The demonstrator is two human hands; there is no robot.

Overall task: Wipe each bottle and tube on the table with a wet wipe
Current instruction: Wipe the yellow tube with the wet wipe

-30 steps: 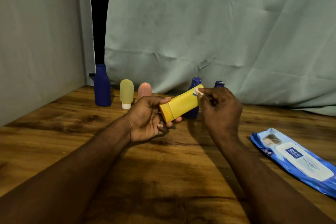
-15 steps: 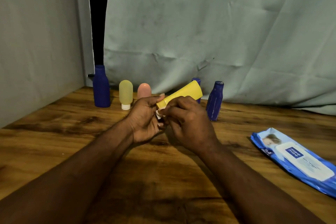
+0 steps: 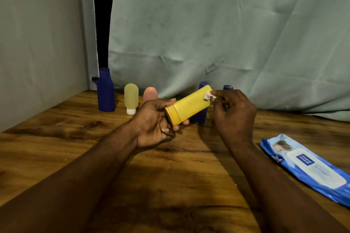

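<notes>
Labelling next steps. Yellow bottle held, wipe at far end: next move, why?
Probably drag the small white wet wipe, pinched in the right hand, down the yellow plastic bottle toward the left hand gripping its near end: the wipe sits only at the far end.

Three blue bottles (image 3: 105, 91); one yellow bottle (image 3: 189, 107); two tubes, a yellowish tube (image 3: 131, 96) and a pink tube (image 3: 150, 93); one scrap of wet wipe (image 3: 208, 96); one blue wipe pack (image 3: 306, 168) on the counter (image 3: 56, 138).
</notes>
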